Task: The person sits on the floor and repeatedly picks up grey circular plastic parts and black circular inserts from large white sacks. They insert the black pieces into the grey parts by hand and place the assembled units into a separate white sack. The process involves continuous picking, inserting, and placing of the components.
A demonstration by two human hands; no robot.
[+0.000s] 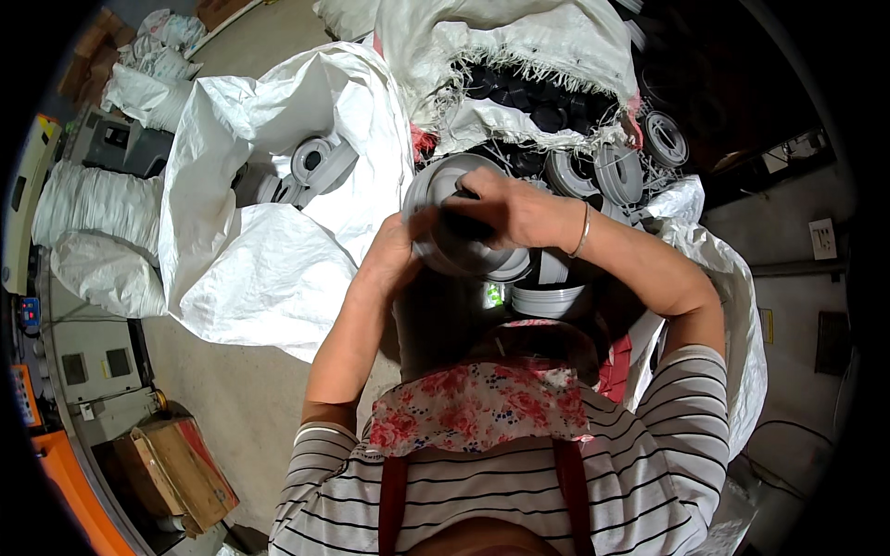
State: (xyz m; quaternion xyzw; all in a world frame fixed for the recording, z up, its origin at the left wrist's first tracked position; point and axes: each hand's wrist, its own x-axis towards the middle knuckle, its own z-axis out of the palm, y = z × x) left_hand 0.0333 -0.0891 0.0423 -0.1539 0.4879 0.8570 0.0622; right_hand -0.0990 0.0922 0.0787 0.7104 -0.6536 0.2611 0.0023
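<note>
A grey round plastic housing [428,190] is held in front of me, its dished side up. My left hand [397,248] grips its left rim, the fingers partly hidden behind it. Over its middle, my right hand [519,211] has its fingers closed on a black plastic piece [466,227]. This piece touches or sits inside the housing; motion blur hides how far in it is. Just below the hands, a stack of grey plastic rings [547,301] rests close to my apron [482,408]. More grey round parts [618,176] lie to the right of my right hand.
At the left, a large open white sack [209,222] holds several grey parts [320,167]. Straight ahead, a frayed woven sack [528,32] shows black pieces [547,113]. Another white sack [737,296] stands at my right. A cardboard box [185,468] sits at the lower left.
</note>
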